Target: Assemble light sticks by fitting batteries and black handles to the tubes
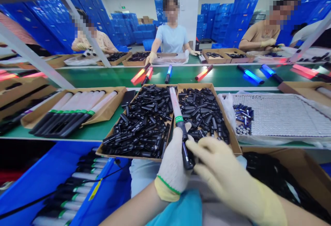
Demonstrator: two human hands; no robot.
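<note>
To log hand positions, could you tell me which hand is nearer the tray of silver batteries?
Right. The right hand is just below and left of the battery tray; the left hand grips the baton farther left.
</note>
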